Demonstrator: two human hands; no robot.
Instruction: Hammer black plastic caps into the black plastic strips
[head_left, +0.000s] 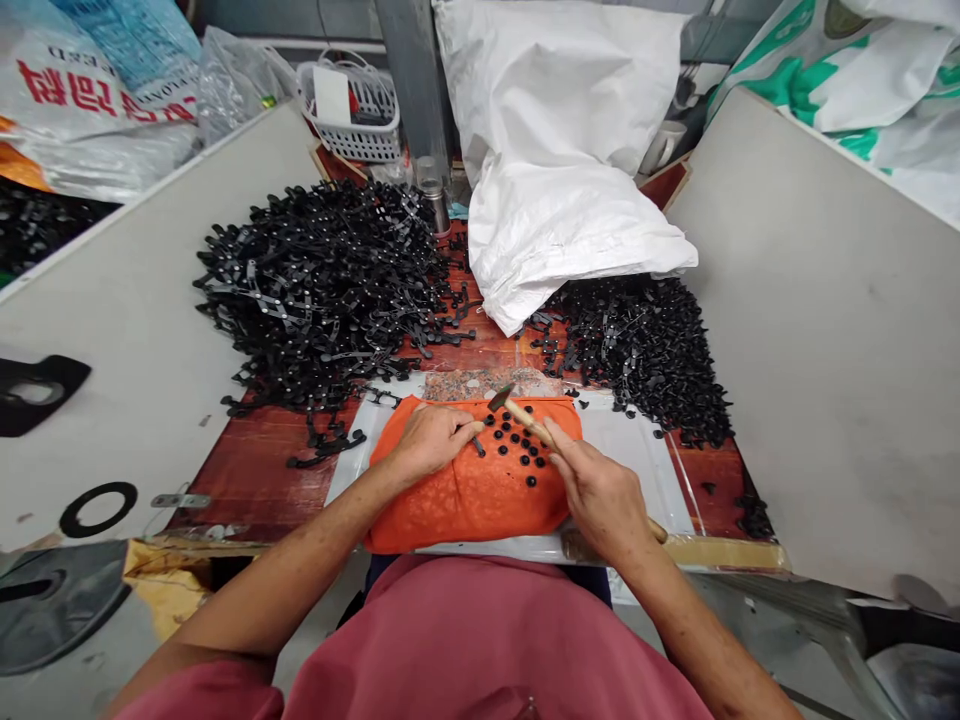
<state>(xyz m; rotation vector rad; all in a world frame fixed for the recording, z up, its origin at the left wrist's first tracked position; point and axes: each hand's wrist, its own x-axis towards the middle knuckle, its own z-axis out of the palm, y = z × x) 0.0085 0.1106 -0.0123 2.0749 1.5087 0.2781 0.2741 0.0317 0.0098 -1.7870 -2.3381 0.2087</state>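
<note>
My right hand (606, 498) is wrapped round the wooden handle of a small hammer (534, 425). The hammer's metal head (500, 397) is close to the fingertips of my left hand (433, 440). That hand pinches a small black plastic strip (478, 446), mostly hidden by the fingers. Beneath both hands spreads an orange cloth (457, 505). Several round black caps (532, 481) lie scattered on it, between the hammer and my left hand.
A large heap of black plastic strips (322, 280) covers the table's left. At right, small black pieces (645, 350) spill below a white sack (570, 210). Grey panels (825, 330) wall both sides. Behind stand a white basket (356, 140) and a metal post (416, 90).
</note>
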